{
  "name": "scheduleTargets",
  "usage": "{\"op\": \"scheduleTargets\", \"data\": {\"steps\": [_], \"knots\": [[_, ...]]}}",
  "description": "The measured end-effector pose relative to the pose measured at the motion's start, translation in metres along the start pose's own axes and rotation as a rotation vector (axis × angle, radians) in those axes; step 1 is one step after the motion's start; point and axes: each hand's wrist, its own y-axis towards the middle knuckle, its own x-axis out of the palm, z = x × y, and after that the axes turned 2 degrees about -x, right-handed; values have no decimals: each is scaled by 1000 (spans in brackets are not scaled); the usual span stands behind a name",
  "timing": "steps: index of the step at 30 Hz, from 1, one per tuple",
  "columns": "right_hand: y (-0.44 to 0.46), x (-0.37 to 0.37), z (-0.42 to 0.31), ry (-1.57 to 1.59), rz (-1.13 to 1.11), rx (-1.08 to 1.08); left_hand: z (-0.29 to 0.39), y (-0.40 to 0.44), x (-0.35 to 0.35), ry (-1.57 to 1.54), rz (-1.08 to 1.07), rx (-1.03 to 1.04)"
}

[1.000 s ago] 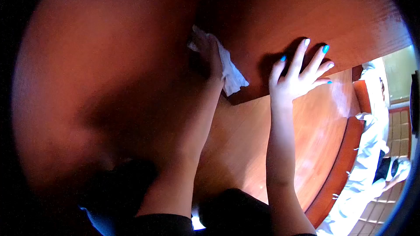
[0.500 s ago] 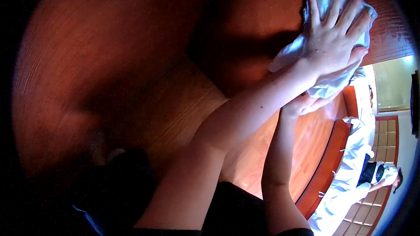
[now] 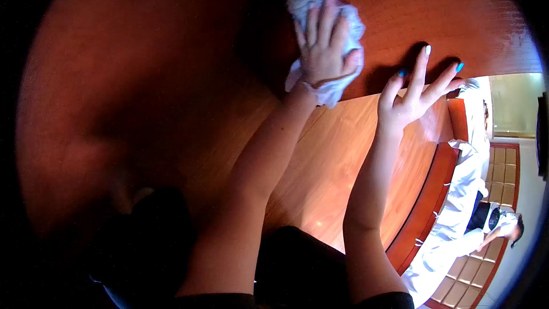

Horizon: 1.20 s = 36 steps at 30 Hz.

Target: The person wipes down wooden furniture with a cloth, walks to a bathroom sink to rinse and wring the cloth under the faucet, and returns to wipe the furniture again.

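My left hand presses a crumpled white cloth against a reddish-brown wooden surface. Its fingers point up the frame over the cloth, the thumb lies along the right side, and a fold hangs below near the wrist. To the right is my right hand, with its fingers spread and nothing in them. Its fingertips, with blue and white nails, are at the edge of the same wooden surface; whether all of them touch it I cannot tell.
The view is turned sideways. A light wood floor lies beyond the edge. At right stand a reddish wooden base, white-draped furniture, a padded wall panel and another person. A dark shape fills the lower left.
My left hand has slid the cloth left and slightly down across the wood. My right hand, earlier partly hidden beneath the cloth, has moved up and now shows with fingers spread.
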Motion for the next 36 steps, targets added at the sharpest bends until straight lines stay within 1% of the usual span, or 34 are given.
{"op": "scheduleTargets", "data": {"steps": [2, 5, 7, 8, 11, 14, 17, 21, 22, 23, 25, 27, 28, 29, 32, 35, 36], "knots": [[-2, 2, 1, 17, -1, 0, -26, -27, 5, -19, 5, -5], [-4, 0, 0, 48, -10, 6, -48, -67, -1, 53, -159, -117], [-3, -1, -2, 54, -16, 16, -62, -90, 1, 94, -214, -143], [-3, -2, -2, 62, -21, 13, -63, -92, -2, 100, -227, -124], [-3, -4, -1, 74, -52, 4, -57, -94, -2, 133, -229, -144], [-3, -2, -1, 75, -42, -9, -38, -89, 1, 34, -204, -293], [-4, -1, -2, 77, -26, -9, -15, -83, 11, 28, -102, -345], [-4, -1, -2, 152, 14, 27, 24, -64, 10, 28, -104, -260], [-3, -1, -3, 209, 40, 35, 36, -59, 13, 1, -46, -249], [-1, -3, -4, 265, 64, 45, 48, -55, 14, -14, -49, -250], [-1, -3, -4, 353, 152, 30, 66, -48, 25, 59, -18, -172], [0, -9, -3, 416, 204, 31, 86, -36, 27, 138, -50, -111], [2, -13, -1, 361, 230, 25, 92, -30, 25, 153, -79, -66], [3, -17, 2, 346, 263, 14, 96, -23, 27, 184, -22, -7], [9, -28, 8, 366, 270, -23, 107, -7, 30, 178, 72, 54], [10, -32, 10, 344, 241, -58, 103, -3, 19, 96, 5, 51], [9, -31, 11, 362, 239, -66, 100, -4, 20, 94, 27, 61]]}}
